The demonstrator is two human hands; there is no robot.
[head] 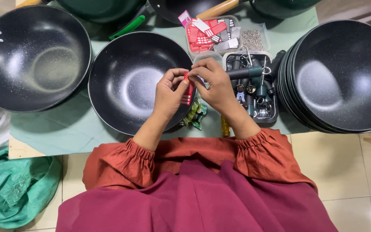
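My left hand [169, 92] and my right hand [213, 81] meet over the right rim of a black speckled wok [127, 81]. Together they pinch a small red and white tag [188, 91] that hangs between the fingertips. The left fingers grip its upper left edge, the right fingers its top. A green-handled tool [244, 72] lies just past my right hand, across a clear tray of dark metal parts [259, 103]. My orange sleeves and maroon skirt fill the lower part of the view.
A second black wok [31, 56] sits at the left, and a stack of woks [344, 77] at the right. Clear tubs hold red tags [209, 32] and small screws [252, 39]. Green wrappers [195, 115] lie on the green cloth [65, 129]. A green sack [13, 189] rests on the floor.
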